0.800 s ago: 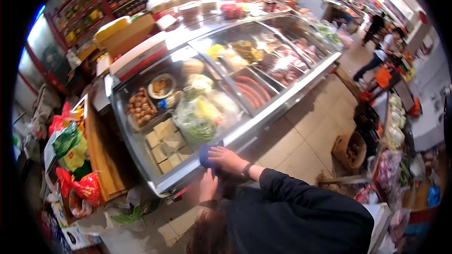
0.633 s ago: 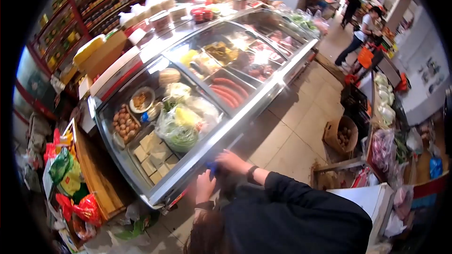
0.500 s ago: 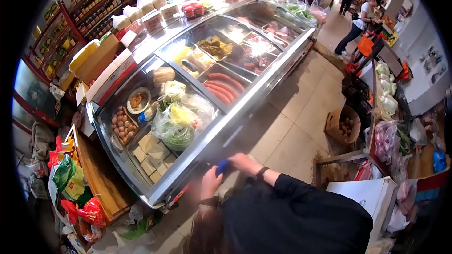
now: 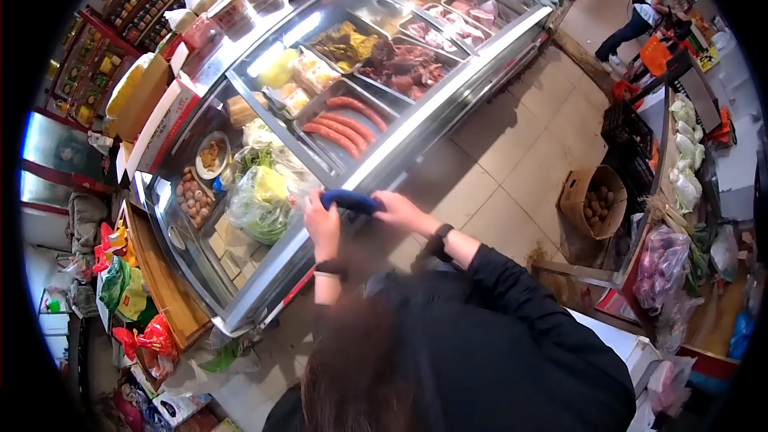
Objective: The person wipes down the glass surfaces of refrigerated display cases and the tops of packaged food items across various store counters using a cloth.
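Note:
My left hand (image 4: 322, 222) and my right hand (image 4: 400, 212) grip the two ends of a dark blue, curved, padded-looking object (image 4: 350, 202). Its exact kind cannot be made out. Both hands are closed on it, just above the front metal rim of the glass display cooler (image 4: 404, 150). Under the glass near my left hand lie a bagged green vegetable (image 4: 260, 212) and pale tofu blocks (image 4: 232, 254). Sausages (image 4: 346, 124) fill a metal tray behind my hands. Dark wristbands circle both wrists.
Along the right side runs a tiled aisle floor (image 4: 512, 160). A cardboard box of round brown produce (image 4: 596, 206) stands there beside a vegetable shelf (image 4: 672, 216). Another person (image 4: 650, 12) stands at the far right. A wooden board (image 4: 164, 280) flanks the cooler's left end.
Both hands, with the blue object, have risen and moved forward to the cooler's front rim. More of the blue object shows between them. The head view has shifted and turned slightly.

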`<act>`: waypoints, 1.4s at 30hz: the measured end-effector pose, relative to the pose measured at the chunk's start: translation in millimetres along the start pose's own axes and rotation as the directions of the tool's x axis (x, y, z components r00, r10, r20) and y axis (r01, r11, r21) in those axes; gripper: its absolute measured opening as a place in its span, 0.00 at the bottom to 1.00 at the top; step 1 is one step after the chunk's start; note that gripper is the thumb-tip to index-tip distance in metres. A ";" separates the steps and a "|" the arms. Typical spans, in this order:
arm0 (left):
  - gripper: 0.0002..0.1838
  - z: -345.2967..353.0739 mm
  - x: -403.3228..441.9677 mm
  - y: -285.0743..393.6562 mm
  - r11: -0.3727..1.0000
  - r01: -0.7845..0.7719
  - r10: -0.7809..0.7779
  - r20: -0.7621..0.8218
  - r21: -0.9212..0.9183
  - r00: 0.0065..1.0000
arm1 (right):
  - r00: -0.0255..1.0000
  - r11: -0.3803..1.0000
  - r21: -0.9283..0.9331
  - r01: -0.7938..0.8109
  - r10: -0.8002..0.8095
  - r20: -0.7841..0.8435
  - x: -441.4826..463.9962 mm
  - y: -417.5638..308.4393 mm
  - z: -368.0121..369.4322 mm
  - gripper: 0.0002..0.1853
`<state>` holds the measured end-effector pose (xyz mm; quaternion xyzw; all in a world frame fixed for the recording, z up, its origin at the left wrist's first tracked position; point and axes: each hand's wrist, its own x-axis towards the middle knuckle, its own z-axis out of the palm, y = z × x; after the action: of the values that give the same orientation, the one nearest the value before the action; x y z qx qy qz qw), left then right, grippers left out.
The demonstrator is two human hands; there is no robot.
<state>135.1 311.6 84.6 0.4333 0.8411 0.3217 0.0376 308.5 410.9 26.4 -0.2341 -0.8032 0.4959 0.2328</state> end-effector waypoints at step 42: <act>0.20 422.6 280.0 365.9 0.901 -0.387 0.296 0.374 0.196 0.879 | 0.807 0.702 -0.499 -0.508 0.591 0.009 154.4 276.0 -521.5 0.17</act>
<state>363.3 890.2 20.9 0.6251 0.7671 0.1296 0.0640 543.9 973.2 6.9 -0.4702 -0.8085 0.3489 -0.0595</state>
